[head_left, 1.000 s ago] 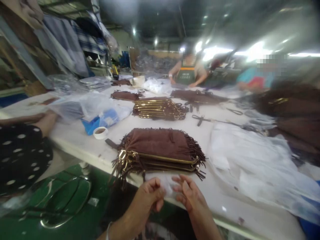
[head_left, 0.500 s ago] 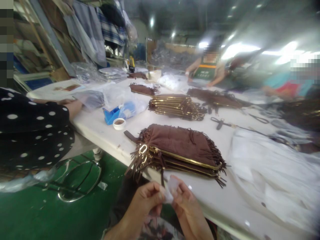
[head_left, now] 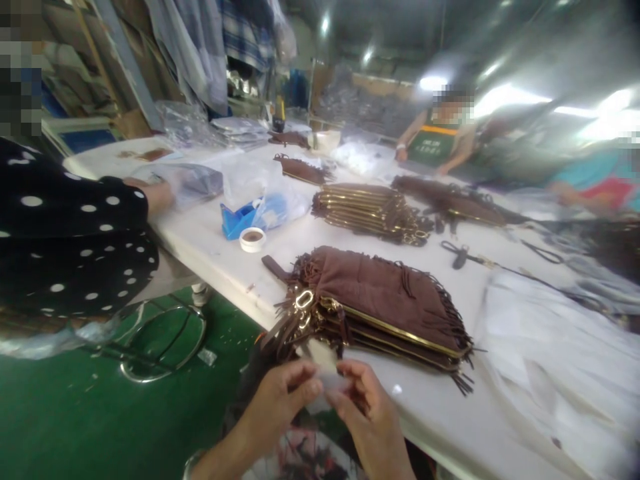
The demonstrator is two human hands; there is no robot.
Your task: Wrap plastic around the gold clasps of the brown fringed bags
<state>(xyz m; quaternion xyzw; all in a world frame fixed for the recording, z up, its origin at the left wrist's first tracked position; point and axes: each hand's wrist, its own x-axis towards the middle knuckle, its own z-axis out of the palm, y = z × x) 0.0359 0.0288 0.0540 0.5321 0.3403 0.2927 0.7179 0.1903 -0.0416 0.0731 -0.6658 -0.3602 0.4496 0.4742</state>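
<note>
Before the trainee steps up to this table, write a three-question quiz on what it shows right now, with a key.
1. True or false: the white tape roll lies directly on the white tabletop, apart from the near stack of fringed brown bags.
2. Multiple choice: what is between the fingers of the left hand and the right hand?
A) A pair of scissors
B) A thin whitish piece
C) The tape roll
3. Fill in: the metal edging on the near bags is ____ in colour.

Key:
1. True
2. B
3. Gold
</note>
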